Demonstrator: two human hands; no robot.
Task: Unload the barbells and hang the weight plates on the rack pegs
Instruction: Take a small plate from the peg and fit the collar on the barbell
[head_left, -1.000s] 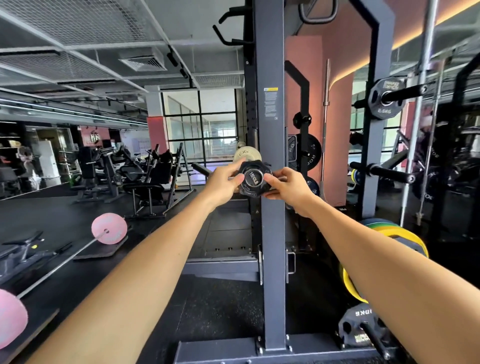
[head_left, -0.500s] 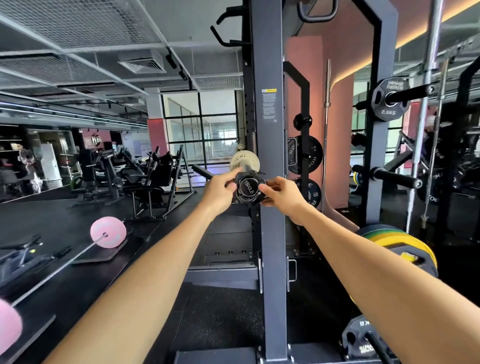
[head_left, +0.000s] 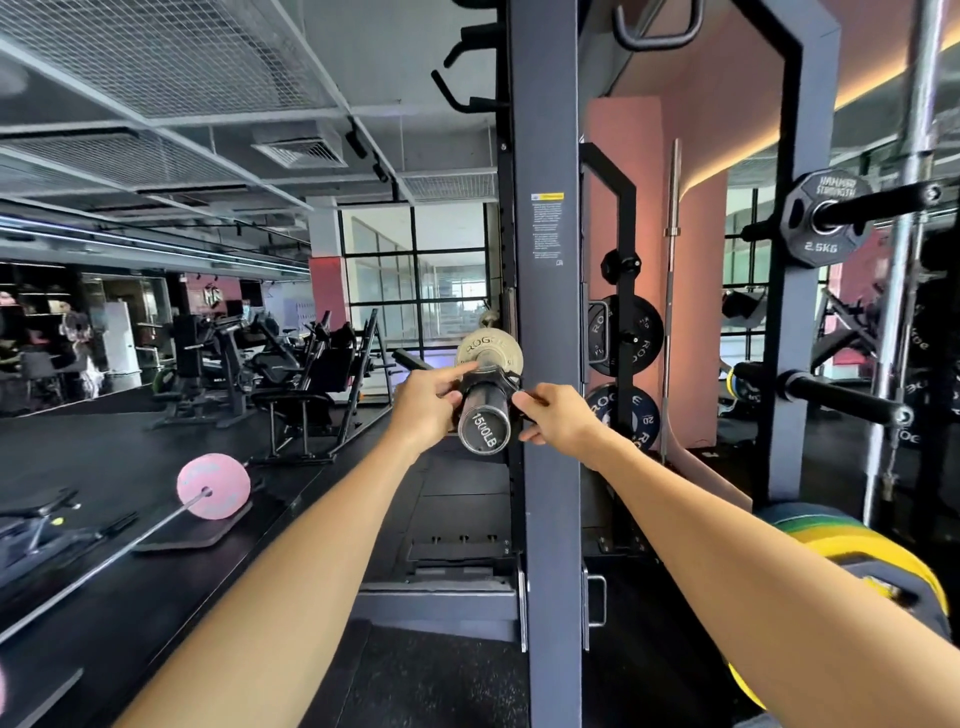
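At the rack upright: barbell sleeve sticks out toward the person, end cap reads 1500LB, just left of the grey rack post.
Collar: black clamp collar sits round the sleeve, close against the plate behind it.
Plate on bar: small pale Rogue plate loaded on the sleeve, behind the collar, upright.
Left hand: left hand on the collar's left side, index finger stretched over its top, thumb underneath, pinching it.
Right hand: right hand on the collar's right side, fingers curled onto what looks like its lever; exact contact partly hidden.
Rack pegs, right: 2.5KG plate hangs on an upper peg; bare black peg below it.
Rack rear: black Rogue plates hang on pegs past the post.
Floor, lower right: stacked yellow and green bumper plates, partly cut off by the right forearm.
Floor, left: second barbell lying down with a pink plate on its far end.
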